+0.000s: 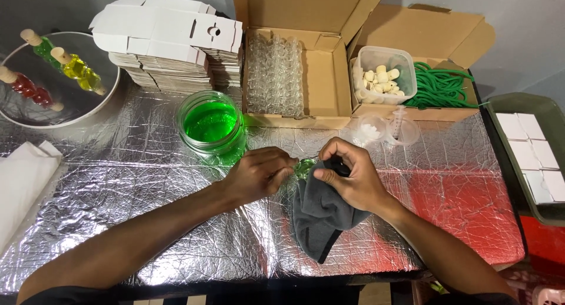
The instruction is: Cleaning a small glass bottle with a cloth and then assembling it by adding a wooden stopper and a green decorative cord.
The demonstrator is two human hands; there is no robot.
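Right between the two hands, over the middle of the foil-covered table point(147, 181), sits a small green glass bottle point(304, 166), mostly hidden by fingers. The left hand point(259, 174) is closed on it from the left, fingertips pinched at its left end. The right hand point(347, 178) is closed around a dark grey cloth point(321, 217), pressing a fold of it against the bottle's right side. The bottle's long axis seems to run roughly left to right, from one hand to the other, though too little of it shows to be sure. Both hands touch it; neither is farther off than the other.

The cloth hangs down from the right hand toward the near edge of the table and lies partly on the foil.

Just beyond the left hand stands an open jar of green liquid point(212, 125), near enough that a push away from the body would meet it. Beyond the right hand, near the far edge, are two small clear cups point(385, 130), and behind them open cardboard boxes: one with rows of empty clear bottles point(273, 75), one with a tub of corks point(382, 78) and green cord point(441, 87). Toward the far left corner a round tray point(23, 120) holds filled, corked bottles beside a stack of flat white cartons point(170, 40).

Open foil lies to the near left and near right of the hands.
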